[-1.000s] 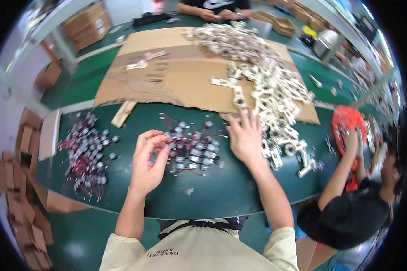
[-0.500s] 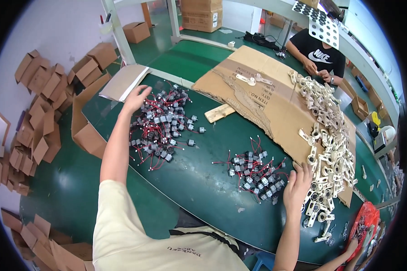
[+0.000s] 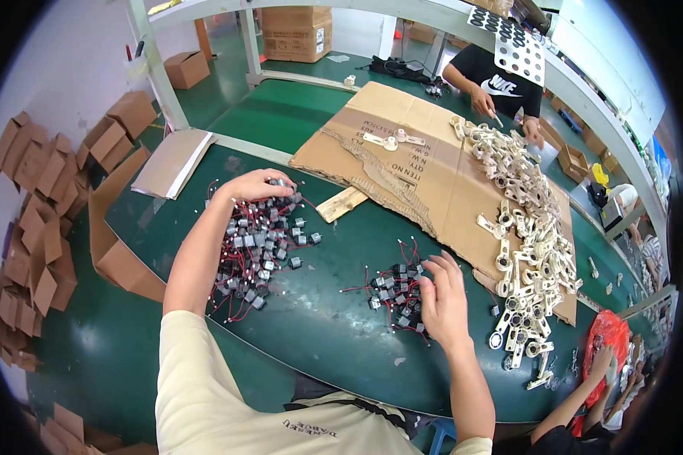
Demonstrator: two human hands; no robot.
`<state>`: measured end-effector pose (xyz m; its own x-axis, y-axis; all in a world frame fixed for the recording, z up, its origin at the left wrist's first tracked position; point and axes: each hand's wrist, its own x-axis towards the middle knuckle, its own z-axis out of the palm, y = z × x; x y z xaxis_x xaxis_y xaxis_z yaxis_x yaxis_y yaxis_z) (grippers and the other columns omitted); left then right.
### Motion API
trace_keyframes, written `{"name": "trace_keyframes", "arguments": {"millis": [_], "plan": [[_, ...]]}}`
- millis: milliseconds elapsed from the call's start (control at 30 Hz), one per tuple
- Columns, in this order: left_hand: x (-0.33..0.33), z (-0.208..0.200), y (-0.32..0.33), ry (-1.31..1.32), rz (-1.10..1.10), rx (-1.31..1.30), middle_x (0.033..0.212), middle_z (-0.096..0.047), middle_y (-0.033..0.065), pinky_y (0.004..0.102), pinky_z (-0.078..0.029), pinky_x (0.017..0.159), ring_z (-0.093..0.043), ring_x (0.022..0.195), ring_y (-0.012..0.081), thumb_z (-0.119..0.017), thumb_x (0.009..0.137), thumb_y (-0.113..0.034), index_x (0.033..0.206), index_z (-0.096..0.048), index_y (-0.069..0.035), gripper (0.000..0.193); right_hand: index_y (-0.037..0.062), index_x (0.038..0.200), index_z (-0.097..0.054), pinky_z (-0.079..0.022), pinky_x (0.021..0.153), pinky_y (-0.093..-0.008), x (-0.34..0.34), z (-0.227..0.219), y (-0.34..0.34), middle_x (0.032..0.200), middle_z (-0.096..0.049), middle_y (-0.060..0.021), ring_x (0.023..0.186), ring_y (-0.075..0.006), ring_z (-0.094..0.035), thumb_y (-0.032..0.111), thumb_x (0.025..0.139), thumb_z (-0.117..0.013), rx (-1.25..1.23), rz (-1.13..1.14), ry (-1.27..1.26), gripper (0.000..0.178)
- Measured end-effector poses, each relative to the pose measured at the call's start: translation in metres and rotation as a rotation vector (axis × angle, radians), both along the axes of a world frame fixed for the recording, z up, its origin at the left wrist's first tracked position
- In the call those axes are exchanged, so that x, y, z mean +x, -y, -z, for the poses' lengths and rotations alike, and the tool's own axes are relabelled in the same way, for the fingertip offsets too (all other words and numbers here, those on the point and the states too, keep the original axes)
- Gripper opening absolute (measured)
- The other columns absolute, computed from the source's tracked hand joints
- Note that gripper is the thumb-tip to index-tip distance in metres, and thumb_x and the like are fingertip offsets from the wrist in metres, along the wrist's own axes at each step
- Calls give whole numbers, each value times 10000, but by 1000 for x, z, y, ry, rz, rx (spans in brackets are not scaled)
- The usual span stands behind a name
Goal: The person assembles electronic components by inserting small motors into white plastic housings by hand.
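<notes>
A heap of small grey motors (image 3: 249, 241) with red wires lies on the green table at the left. My left hand (image 3: 252, 186) is cupped over the heap's far edge, its fingers curved and touching the motors there. A smaller pile of the same motors (image 3: 387, 290) lies toward the right. Against its right side rests my right hand (image 3: 446, 297), with fingers stretched and thumb apart, hiding some of the pile. One loose motor (image 3: 495, 310) lies to the right of this hand.
A flattened cardboard sheet (image 3: 440, 163) carries a long heap of cream plastic parts (image 3: 531, 258). A wooden strip (image 3: 341, 204) lies by its edge. Opposite sits a co-worker (image 3: 501, 87); another person's hand (image 3: 603, 362) reaches into a red bag (image 3: 609, 331). Cardboard boxes (image 3: 53, 171) stand left.
My left hand has moved from beside the heap onto its far edge. The right hand has moved left against the smaller pile, which is now more compact. The view has shifted.
</notes>
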<state>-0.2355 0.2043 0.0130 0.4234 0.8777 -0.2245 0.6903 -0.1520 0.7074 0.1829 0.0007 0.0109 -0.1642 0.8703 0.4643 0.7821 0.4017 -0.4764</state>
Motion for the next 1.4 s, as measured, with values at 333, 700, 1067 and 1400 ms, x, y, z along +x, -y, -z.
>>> {"name": "trace_keyframes", "arguments": {"millis": [333,700,1067,1400], "plan": [[-14,-56,81,119,-180,459,1447,-495,164,373,-341,1133,-464,1342,281,-636,941,-426,1353,-555,-45,567,18,1174,-605,-444,1004,-449,-124,-4,-86,1239,-574,-200,1172,-382,-542,235,958,-590,-4,-346,-73,306],[-7,27,305,-228,-662,348,1612,6,261,551,-132,1198,-60,1489,461,-971,397,-460,1567,-121,-72,1497,81,1311,-606,-346,1125,-441,-235,10,-175,1352,-544,-231,1313,-387,-459,581,977,-417,-383,-519,-9,630],[40,54,286,-127,-501,678,1527,-291,247,576,-302,1121,-296,1385,492,-919,533,-469,1477,-337,-84,1174,207,1217,-703,-362,1084,-525,-209,14,-118,1282,-613,-149,1205,-406,-544,647,971,-305,-481,-488,331,642],[149,57,290,-20,-342,753,1515,-262,281,629,-274,1093,-293,1349,511,-875,620,-476,1494,-319,-74,1111,152,1189,-703,-370,1060,-505,-78,13,-90,1272,-611,-139,1180,-396,-543,597,986,-350,-454,-383,297,603]]}}
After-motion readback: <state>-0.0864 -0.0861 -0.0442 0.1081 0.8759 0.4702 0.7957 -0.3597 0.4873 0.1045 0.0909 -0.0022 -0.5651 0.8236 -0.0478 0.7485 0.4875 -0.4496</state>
